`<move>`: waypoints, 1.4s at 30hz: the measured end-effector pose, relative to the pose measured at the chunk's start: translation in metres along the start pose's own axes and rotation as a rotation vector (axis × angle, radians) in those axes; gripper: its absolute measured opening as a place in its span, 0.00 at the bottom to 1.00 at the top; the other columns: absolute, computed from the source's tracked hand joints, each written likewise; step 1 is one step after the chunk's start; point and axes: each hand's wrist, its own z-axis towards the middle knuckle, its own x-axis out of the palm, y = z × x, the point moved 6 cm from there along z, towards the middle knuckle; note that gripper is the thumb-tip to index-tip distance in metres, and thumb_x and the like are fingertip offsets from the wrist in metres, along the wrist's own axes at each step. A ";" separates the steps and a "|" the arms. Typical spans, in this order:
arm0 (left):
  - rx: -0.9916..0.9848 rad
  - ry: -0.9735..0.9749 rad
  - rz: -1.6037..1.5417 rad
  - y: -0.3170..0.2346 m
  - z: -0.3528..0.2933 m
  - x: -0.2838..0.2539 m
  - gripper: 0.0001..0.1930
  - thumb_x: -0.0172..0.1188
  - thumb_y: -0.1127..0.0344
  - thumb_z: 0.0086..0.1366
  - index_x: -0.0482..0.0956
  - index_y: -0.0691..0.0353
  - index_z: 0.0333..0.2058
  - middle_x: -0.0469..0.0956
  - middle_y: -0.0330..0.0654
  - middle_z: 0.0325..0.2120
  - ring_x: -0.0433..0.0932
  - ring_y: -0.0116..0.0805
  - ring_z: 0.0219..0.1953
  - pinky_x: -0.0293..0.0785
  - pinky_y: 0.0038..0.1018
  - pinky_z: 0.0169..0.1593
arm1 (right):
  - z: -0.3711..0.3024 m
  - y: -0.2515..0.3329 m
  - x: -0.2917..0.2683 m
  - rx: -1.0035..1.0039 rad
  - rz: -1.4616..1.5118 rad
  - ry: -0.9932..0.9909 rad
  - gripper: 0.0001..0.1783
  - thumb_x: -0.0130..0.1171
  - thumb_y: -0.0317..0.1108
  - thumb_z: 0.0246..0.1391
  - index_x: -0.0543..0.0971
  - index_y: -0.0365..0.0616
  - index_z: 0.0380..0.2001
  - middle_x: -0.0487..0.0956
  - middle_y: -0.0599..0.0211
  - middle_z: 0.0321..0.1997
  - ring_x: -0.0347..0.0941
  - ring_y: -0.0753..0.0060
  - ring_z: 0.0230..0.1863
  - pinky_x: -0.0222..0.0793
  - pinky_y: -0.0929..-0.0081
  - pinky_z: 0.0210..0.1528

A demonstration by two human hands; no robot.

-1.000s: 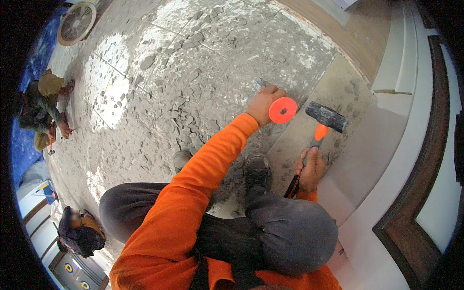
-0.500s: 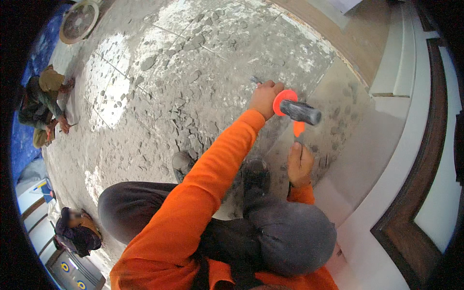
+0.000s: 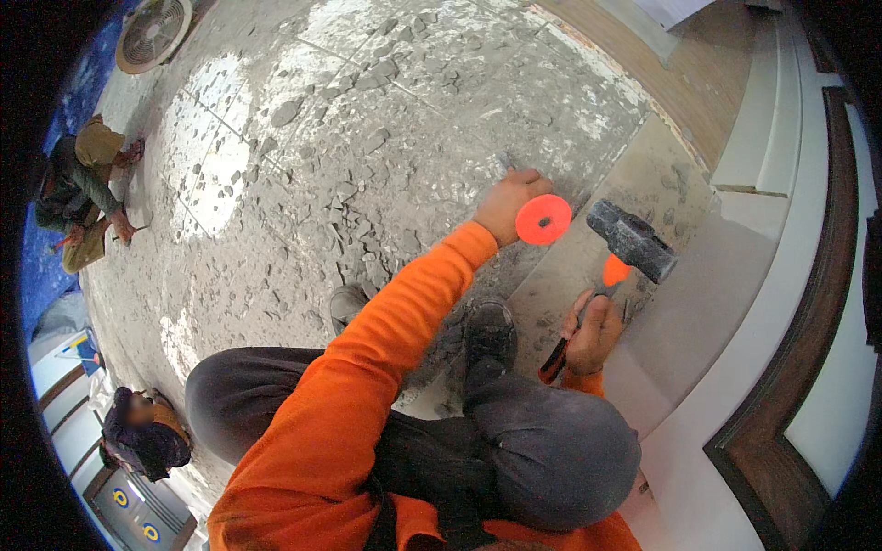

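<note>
My left hand [image 3: 505,209] is wrapped round a chisel whose round orange hand guard [image 3: 544,219] faces up beside my thumb. The chisel's metal tip [image 3: 504,161] shows past my knuckles, against the grey, rubble-strewn floor [image 3: 276,285]. In my right hand [image 3: 595,335] is a club hammer [image 3: 631,241] with a dark, dusty head and an orange and black handle. The hammer head is raised to the right of the guard, apart from it. My fist hides most of the chisel's shaft.
Broken chips [image 3: 344,197] lie scattered over the floor. On the right runs a white wall [image 3: 763,303] with dark wooden trim [image 3: 799,367]. A co-worker [image 3: 87,193] crouches at far left, another person [image 3: 147,433] at lower left. A round fan [image 3: 153,35] stands at the far left.
The hammer head has drawn back from the chisel, away to the right and slightly down. My right hand has moved a little right and down. My left hand keeps its grip on the chisel.
</note>
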 end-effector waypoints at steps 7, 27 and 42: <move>0.109 0.116 0.018 0.017 -0.011 -0.008 0.11 0.65 0.61 0.53 0.76 0.58 0.32 0.76 0.43 0.33 0.75 0.49 0.43 0.76 0.41 0.45 | -0.002 -0.005 0.009 -0.022 -0.077 0.085 0.27 0.41 0.54 0.73 0.72 0.41 0.30 0.66 0.73 0.15 0.61 0.81 0.15 0.56 0.79 0.18; -0.080 -0.014 -0.005 0.030 -0.016 -0.008 0.13 0.66 0.57 0.51 0.78 0.56 0.32 0.77 0.41 0.32 0.77 0.49 0.42 0.78 0.42 0.42 | 0.008 -0.040 0.024 -0.305 -0.627 0.147 0.15 0.53 0.39 0.67 0.76 0.35 0.36 0.76 0.61 0.23 0.72 0.65 0.23 0.70 0.66 0.31; 0.024 -0.074 -0.016 0.033 -0.015 -0.023 0.12 0.66 0.58 0.50 0.77 0.56 0.30 0.76 0.41 0.32 0.76 0.49 0.40 0.76 0.42 0.48 | 0.004 -0.007 0.037 -0.285 -0.562 0.241 0.21 0.62 0.45 0.59 0.78 0.34 0.40 0.80 0.44 0.26 0.80 0.39 0.28 0.73 0.55 0.28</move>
